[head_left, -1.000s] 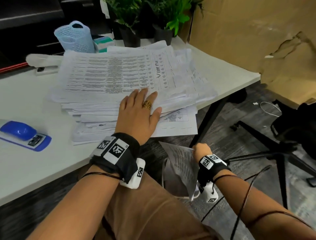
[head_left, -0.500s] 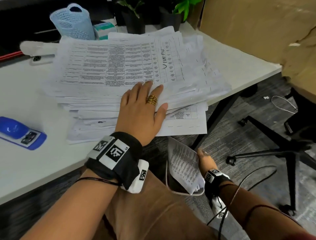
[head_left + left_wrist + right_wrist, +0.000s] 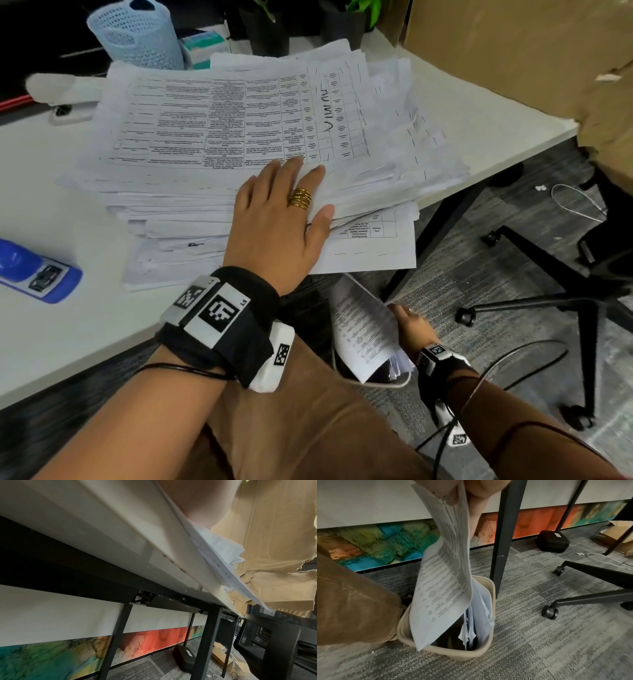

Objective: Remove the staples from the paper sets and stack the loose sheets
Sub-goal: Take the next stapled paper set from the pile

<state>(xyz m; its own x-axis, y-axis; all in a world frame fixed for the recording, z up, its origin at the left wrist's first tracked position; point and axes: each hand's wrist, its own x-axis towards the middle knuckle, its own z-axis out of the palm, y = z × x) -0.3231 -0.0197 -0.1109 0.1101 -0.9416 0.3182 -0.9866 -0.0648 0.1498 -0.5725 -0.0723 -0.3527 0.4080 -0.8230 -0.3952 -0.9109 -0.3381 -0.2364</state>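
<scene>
Left hand (image 3: 274, 226) lies flat, fingers straight, on the paper stack (image 3: 239, 137) at the near edge of the surface (image 3: 68, 335). Right hand (image 3: 409, 325) pinches printed sheets (image 3: 443, 588) hanging into the beige bin (image 3: 486, 653) below that stack.

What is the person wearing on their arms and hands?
The left hand has a gold ring. Each wrist wears a black band with white blocks that carry black-and-white square codes. A thin dark cable runs along each bare forearm. The right hand wears a like band.
</scene>
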